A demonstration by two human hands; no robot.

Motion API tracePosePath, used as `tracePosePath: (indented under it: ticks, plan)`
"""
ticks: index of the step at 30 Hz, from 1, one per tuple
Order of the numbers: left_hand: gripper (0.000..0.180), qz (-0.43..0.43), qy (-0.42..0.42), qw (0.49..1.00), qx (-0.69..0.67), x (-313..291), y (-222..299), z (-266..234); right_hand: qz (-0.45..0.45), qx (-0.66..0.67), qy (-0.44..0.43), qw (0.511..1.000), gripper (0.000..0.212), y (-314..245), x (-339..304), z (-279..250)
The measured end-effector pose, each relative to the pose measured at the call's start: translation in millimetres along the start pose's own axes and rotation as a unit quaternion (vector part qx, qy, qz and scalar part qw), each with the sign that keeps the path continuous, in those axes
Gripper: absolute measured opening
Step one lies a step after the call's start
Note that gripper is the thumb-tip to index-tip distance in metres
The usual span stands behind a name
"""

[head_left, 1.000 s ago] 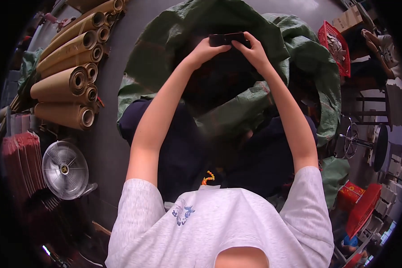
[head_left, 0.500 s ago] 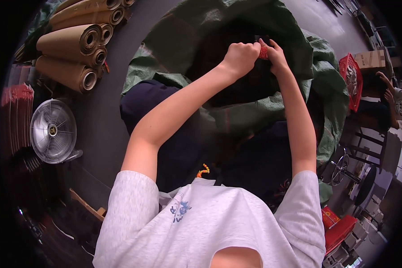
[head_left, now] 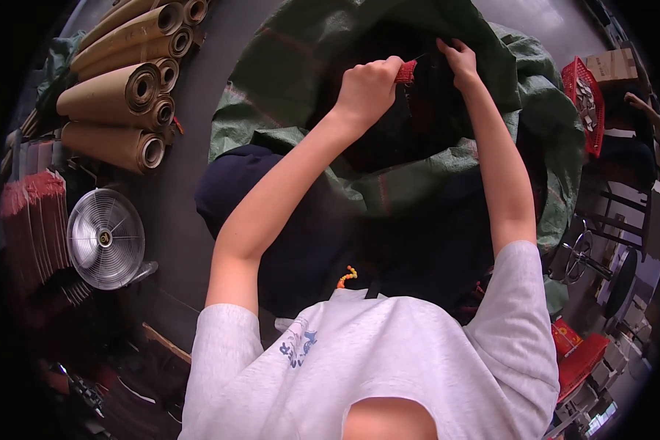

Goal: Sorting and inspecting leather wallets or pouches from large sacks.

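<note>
While the left grip (head_left: 370, 86) clenches frayed cloth (head_left: 407, 72), sheeting (head_left: 268, 84) crinkles.

Left hand (head_left: 368, 86), right hand (head_left: 459, 61) now apart

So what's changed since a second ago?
Your left hand is now closed on a red piece; your right hand has moved apart from it, to the right, and whether it pinches anything is unclear. A second ago both together held a dark piece; I can't tell if it's the same one. The green sack, fan and brown rolls stayed put.
</note>
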State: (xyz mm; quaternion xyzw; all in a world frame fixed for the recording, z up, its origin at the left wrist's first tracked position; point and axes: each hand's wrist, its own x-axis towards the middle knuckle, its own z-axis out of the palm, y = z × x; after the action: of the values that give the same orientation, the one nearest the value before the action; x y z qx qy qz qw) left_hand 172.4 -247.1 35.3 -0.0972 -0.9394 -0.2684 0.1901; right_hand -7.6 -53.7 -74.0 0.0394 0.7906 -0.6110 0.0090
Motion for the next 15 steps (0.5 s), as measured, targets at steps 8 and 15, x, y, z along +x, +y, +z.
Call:
tracePosePath:
  ticks: [8,15]
  plan:
    - [0.019,-0.008,0.017,0.999,-0.043,-15,-9,-54,0.010,-0.030,0.099,0.995,0.053,19,28,-32]
    - [0.019,-0.134,0.116,0.981,-0.078,-13,-89,-88,-0.013,0.080,0.101,0.992,0.040,-22,20,-69]
